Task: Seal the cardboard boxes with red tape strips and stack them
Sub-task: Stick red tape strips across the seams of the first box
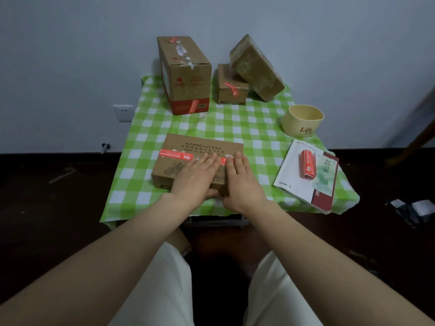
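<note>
A flat cardboard box (188,147) lies near the front of the table, with a red tape strip (175,156) across its top seam. My left hand (196,176) rests flat on the lid, fingers on the strip. Beside it, my right hand (242,182) presses flat on the box's right part, covering that end of the strip. A tall box (186,74) with red tape stands at the back. A small box (231,87) with a red strip sits to its right. A tape-wrapped box (256,67) leans on the small one. A rolled red tape piece (308,166) lies on a booklet.
The table wears a green and white checked cloth (235,123). A cream "Life" container (302,123) stands at the right. A white and maroon booklet (306,180) lies at the front right corner. A wall socket (122,112) is at the left. Dark floor surrounds the table.
</note>
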The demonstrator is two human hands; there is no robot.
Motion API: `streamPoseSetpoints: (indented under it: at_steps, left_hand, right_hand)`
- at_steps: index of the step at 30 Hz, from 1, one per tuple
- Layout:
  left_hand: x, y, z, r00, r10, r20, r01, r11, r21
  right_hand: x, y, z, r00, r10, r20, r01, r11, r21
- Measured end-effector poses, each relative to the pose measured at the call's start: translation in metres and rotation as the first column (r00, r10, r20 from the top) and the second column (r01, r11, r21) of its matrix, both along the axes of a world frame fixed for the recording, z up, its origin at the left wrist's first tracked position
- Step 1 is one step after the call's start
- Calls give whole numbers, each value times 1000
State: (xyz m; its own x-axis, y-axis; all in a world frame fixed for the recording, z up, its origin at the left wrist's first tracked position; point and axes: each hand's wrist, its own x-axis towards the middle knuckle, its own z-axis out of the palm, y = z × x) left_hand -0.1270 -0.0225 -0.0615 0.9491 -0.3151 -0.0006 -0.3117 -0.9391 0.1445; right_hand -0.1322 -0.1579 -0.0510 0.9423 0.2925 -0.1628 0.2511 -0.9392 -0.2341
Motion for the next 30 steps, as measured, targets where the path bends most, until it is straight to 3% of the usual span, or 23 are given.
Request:
streamPoseSetpoints:
  at_steps: [6, 12, 17, 19, 22, 25, 28, 30]
  left_hand:
    - [-4, 5, 0, 999, 14, 46, -12, 999, -40]
    - [-5, 0, -2, 1000, 21, -6, -21, 998, -52]
    - [-9, 7, 2, 1000, 23, -20, -24, 998, -50]
    - [-12, 8, 1, 998, 58, -22, -61, 986, -155]
    - [-8, 22, 9, 931, 363, 29, -314, 841, -441]
    - [2, 50, 6, 763, 632, -133, -612, 641, -462]
    - [3, 58, 7, 739, 603, -299, -651, 527, -546]
    - [0, 58, 12, 724, 598, -342, -657, 448, -606]
  right_hand:
    - [0, -2, 5, 992, -81, -95, 101, 967, 234]
    - [-3, -4, 3, 1000, 16, -11, -16, 999, 41]
    - [-3, -11, 12, 984, -104, -145, 137, 961, 241]
    - [-3, -10, 14, 976, -135, -170, 188, 916, 355]
    - [0, -13, 20, 943, -264, -201, 332, 749, 573]
    - [0, -11, 15, 935, -264, -238, 355, 697, 623]
    - [3, -4, 13, 934, -236, -270, 356, 703, 616]
    - [8, -5, 13, 871, -309, -383, 492, 550, 675]
